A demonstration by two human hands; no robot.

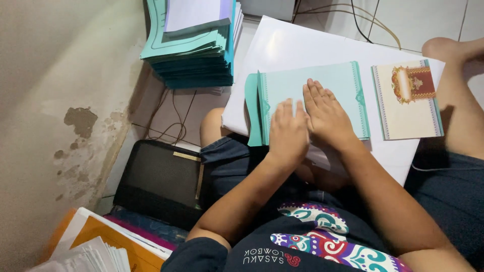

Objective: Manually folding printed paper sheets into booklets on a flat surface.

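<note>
A pale teal card with scalloped teal edges (322,80) lies on a white board (282,45) across my lap. My left hand (288,132) rests flat on the card's near left part, fingers together. Beside it, touching, my right hand (325,113) presses flat on the card's middle. Neither hand grips anything. A darker teal flap (253,111) sticks out at the card's left end. To the right on the board lies a cream card with a red and gold ornament (407,98).
A tall stack of teal cards with a white sheet on top (194,45) stands at the back left. A black bag (161,176) sits by my left knee. Orange folders and papers (96,242) lie at bottom left. A stained wall (60,100) runs along the left. Cables (368,20) trail behind.
</note>
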